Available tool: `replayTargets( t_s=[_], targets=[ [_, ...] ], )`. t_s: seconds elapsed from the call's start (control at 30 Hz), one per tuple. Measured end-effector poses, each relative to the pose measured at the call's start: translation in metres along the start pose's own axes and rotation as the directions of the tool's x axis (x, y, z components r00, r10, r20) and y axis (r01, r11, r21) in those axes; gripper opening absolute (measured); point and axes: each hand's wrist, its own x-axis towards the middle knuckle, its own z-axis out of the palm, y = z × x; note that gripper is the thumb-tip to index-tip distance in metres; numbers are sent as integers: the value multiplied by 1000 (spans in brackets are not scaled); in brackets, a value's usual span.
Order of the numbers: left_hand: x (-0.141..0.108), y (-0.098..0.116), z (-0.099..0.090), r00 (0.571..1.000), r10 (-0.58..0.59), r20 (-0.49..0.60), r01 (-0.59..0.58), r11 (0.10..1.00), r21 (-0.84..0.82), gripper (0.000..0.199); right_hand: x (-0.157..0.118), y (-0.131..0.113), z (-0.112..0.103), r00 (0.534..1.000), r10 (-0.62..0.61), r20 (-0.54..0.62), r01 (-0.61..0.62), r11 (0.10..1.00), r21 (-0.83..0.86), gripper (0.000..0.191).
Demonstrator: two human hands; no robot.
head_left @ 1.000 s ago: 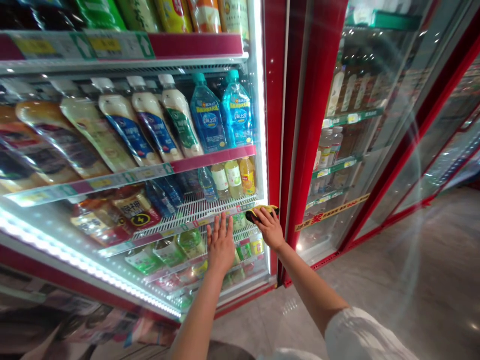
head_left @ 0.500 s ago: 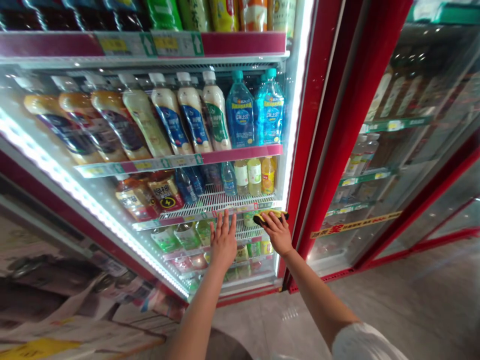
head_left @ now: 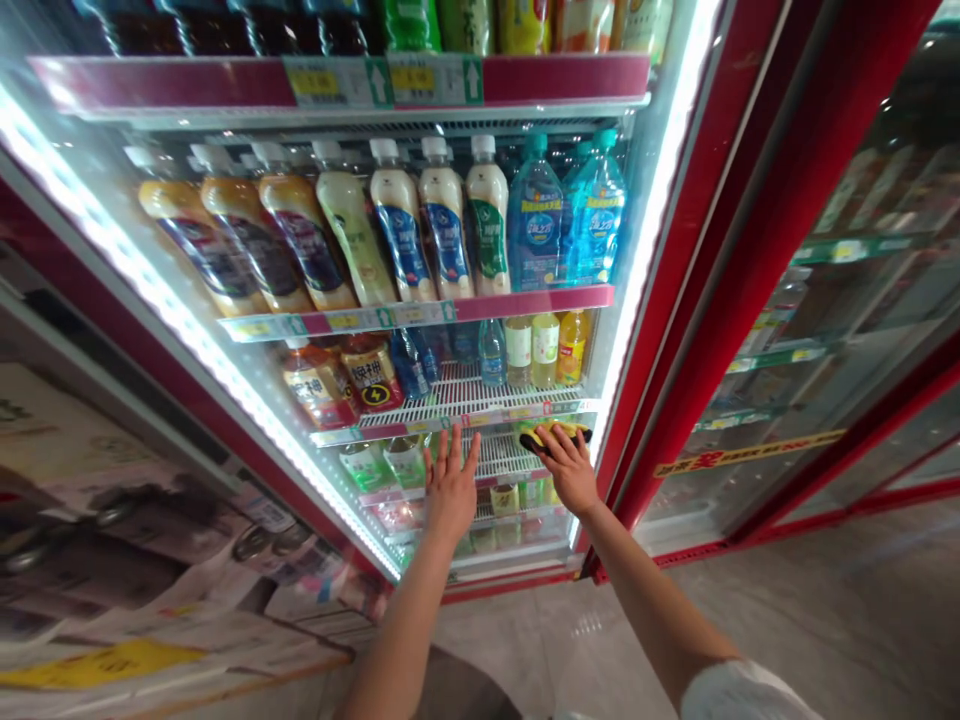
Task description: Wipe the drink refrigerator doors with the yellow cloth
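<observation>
My left hand [head_left: 452, 490] is raised in front of the lit drinks cooler with its fingers spread, near the front edge of a wire shelf [head_left: 480, 395], and holds nothing. To its right, my right hand [head_left: 568, 470] has its fingers over a yellow and black pad [head_left: 581, 433], close to the cooler's right side. Bottles of yellow [head_left: 571, 348] and pale drinks stand on the wire shelf just above the pad. Green-labelled bottles [head_left: 364, 467] lie lower, left of my left hand.
A red door frame [head_left: 720, 350] runs down the right, with another glass-fronted cooler beyond. Upper shelves hold rows of bottles [head_left: 401, 230]. Printed cartons [head_left: 97, 560] fill the lower left. Grey floor [head_left: 517, 640] shows below.
The view has shifted, so the cooler and its bottles appear further right. The right hand still holds the pad near the same shelf edge, and the left hand remains spread.
</observation>
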Motion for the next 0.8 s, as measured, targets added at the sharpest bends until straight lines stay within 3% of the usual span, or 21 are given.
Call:
replayTargets(
  t_s=[0.1,0.2,0.27,0.33,0.4,0.47,0.53,0.63,0.7,0.8],
  targets=[
    [-6,-21,-5,1000,-15,-1,15,1000,7,77,21,3,-5,974,172,-146,-175,985,-8,45],
    [-9,-35,-9,1000,-17,24,16,1000,4,81,63,-27,4,896,330,-296,-344,939,6,51],
    [-11,-41,-11,999,-8,42,8,1000,2,83,77,-56,15,910,316,-267,-330,944,-9,51],
    [-14,-47,-13,999,4,50,-4,1000,-2,84,71,-77,24,965,203,-167,-210,977,-29,48],
    [-17,-55,-14,999,13,48,-12,1000,-8,83,49,-82,26,997,48,-59,-49,999,-20,42],
    [-20,-65,-16,999,10,39,-10,1000,-7,82,27,-72,23,999,-30,10,30,1000,3,38],
    [-23,-77,-17,1000,-5,25,5,1000,3,80,20,-59,19,998,62,4,-62,998,2,42],
    [-26,-94,-20,999,-49,-1,49,999,13,78,44,-61,19,942,298,-153,-299,954,17,52],
    [-26,-102,-22,998,-61,-8,61,998,10,79,71,-84,26,903,367,-224,-366,929,47,56],
    [-26,-110,-24,999,-38,1,38,999,-5,80,92,-130,42,938,312,-149,-309,950,47,56]
  ],
)
